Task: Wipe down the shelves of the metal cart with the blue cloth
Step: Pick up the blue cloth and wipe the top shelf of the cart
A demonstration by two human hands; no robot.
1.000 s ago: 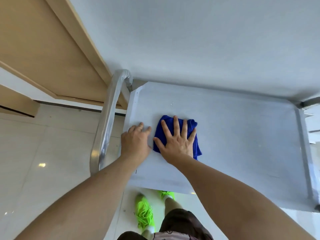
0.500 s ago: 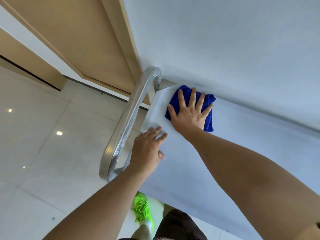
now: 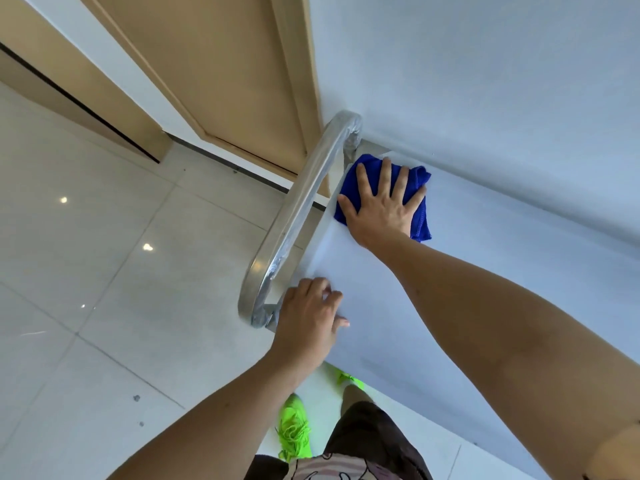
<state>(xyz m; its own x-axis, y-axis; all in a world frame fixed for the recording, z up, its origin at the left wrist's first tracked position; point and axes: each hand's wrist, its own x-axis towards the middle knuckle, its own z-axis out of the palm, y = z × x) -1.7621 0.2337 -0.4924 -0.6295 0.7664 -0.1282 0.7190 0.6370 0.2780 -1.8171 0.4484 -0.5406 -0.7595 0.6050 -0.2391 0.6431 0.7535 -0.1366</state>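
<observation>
One blue cloth (image 3: 417,188) lay at the top shelf's (image 3: 485,271) far corner beside the handle (image 3: 298,216). The right hand (image 3: 381,209) pressed it, fingers (image 3: 384,174) spread flat; the left hand (image 3: 308,323) gripped the shelf's near corner.

The right hand (image 3: 381,206) is pushing the blue cloth (image 3: 414,188) from the middle of the cart's top shelf (image 3: 485,271) into its far corner beside the metal handle (image 3: 298,216). The left hand (image 3: 308,323) is sliding back toward the shelf's near corner, apparently gripping the edge, now well apart from the cloth.
</observation>
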